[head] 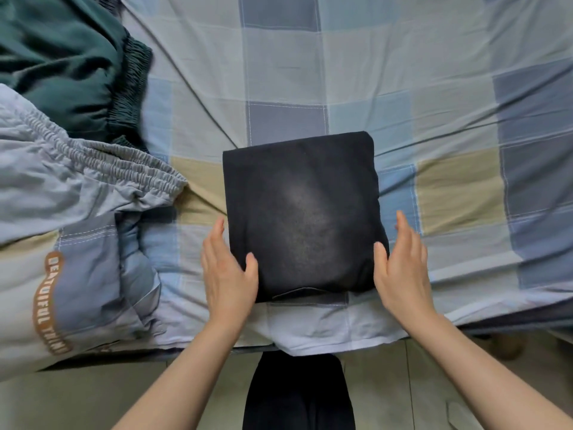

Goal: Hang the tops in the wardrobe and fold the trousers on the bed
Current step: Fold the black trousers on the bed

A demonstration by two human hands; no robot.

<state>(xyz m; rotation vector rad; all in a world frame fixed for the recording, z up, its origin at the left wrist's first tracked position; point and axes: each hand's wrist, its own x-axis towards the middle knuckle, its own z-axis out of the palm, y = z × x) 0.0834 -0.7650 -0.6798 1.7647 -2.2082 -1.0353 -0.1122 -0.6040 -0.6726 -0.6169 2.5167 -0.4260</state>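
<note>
A pair of black trousers (302, 212), folded into a neat square, lies on the checked bed sheet (418, 88) near the bed's front edge. My left hand (228, 271) sits at the square's left side with straight fingers, the thumb resting on the black cloth. My right hand (403, 268) stands at the right side, fingers straight, its thumb touching the fold's right edge. Neither hand grips the cloth.
At the left lie unfolded grey-blue trousers (77, 197) with an elastic waistband and orange lettering. Dark green trousers (68, 63) are heaped at the back left. The bed's front edge runs just behind my wrists, with a tiled floor (387, 392) below.
</note>
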